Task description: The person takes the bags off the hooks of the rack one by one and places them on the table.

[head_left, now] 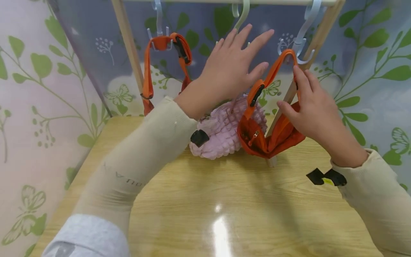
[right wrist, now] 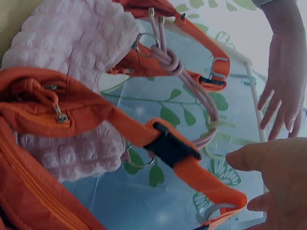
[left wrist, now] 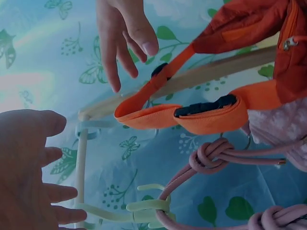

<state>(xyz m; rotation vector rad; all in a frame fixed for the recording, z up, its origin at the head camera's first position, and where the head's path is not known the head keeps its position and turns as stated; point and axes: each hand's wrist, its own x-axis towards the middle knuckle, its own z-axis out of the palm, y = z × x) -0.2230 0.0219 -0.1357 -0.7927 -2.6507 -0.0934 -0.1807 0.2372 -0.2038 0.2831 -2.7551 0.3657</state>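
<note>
My left hand [head_left: 229, 66] is raised with spread fingers in front of the middle green hook [head_left: 243, 16], holding nothing. To the right, my right hand [head_left: 316, 107] has extended fingers beside the orange strap [left wrist: 144, 115] of a red-orange waist bag [head_left: 273, 142]. That strap loops over the right-hand pale blue hook [head_left: 298, 46]. In the left wrist view, a gap shows between the right fingers and the strap. A puffy pink bag [head_left: 218, 134] hangs in the middle by its knotted pink cord [right wrist: 192, 86] from the green hook, partly behind the waist bag.
Another red-orange bag hangs by its orange strap [head_left: 147, 71] from the left hook [head_left: 158, 19]. The hooks hang from a rail [head_left: 205, 1] on a wooden frame [head_left: 128, 43]. A wood-grain table [head_left: 179, 214] lies below, with leaf-patterned walls around it.
</note>
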